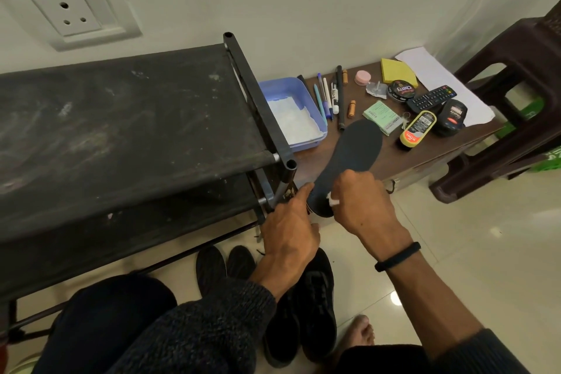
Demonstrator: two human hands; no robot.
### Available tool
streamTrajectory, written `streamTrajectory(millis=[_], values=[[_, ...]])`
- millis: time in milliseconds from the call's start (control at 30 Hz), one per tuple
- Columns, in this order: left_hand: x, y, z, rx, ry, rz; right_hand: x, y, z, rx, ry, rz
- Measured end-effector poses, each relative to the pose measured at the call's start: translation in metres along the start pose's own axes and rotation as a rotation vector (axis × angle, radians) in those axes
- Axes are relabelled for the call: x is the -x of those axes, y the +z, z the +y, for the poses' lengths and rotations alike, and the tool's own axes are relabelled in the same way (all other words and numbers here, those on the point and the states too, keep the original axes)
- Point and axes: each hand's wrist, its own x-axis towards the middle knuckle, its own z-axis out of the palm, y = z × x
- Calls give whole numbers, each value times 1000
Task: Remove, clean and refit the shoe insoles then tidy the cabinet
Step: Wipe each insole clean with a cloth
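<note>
A dark insole (352, 155) is held up in the middle of the head view, toe end pointing away over the low wooden table (403, 155). My left hand (291, 231) grips its heel end from below. My right hand (361, 200) pinches a small white tissue scrap (332, 201) against the insole's heel area. A black shoe (315, 297) lies on the floor under my forearms, another black shoe partly hidden beside it. Two dark rounded shoe or insole ends (224, 267) show under the shoe rack (127, 136).
The black fabric shoe rack fills the left. On the table lie a blue tray (273, 89) with white paper, pens, polish tins (400, 89), a remote (431, 97), polish bottles and yellow cloth. A brown plastic stool (516, 106) stands right. My bare foot (361, 331) is on the tiled floor.
</note>
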Motion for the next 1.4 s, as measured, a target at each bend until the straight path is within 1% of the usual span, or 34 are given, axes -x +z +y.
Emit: streamTrajectory(millis=[67, 267, 333, 400, 500, 533, 567, 667, 800, 900, 1000, 1067, 1100, 1200, 1300, 1400], values=[[-1, -1, -1, 17, -9, 3, 6, 4, -3, -18, -24, 11], [1, -4, 8, 64, -20, -4, 10, 15, -6, -226, -95, -13], [2, -5, 8, 81, -25, -8, 12, 14, -9, -366, -119, 11], [3, -7, 9, 101, -19, -23, 15, 5, -11, -531, -122, -26], [4, -9, 9, 95, -5, -30, 10, -13, -5, -752, -71, -175], [5, -10, 9, 94, 0, -16, 6, -18, 2, -812, -26, -184], [5, -9, 9, 92, 6, -5, 1, -23, 11, -838, 18, -156], [5, -6, 7, 78, 8, 7, -16, -32, 43, -699, 89, 41], [2, -2, 3, 51, -9, 29, -38, -25, 86, -543, 119, 332], [-1, 1, 1, 33, -11, 26, -56, -20, 100, -440, 138, 404], [-2, 2, -2, 10, -4, 40, -76, -22, 99, -412, 80, 464], [-4, 3, -3, -4, -9, 47, -91, -24, 93, -331, 34, 477], [-4, 4, -3, -5, -15, 45, -98, -26, 89, -274, 33, 459], [-6, 5, -5, -13, -24, 40, -116, -23, 78, -137, 76, 348], [-6, 4, -6, -1, -15, 37, -125, -21, 71, -102, 82, 283], [-5, 2, -2, 5, -27, 29, -123, -25, 65, -95, 56, 173]])
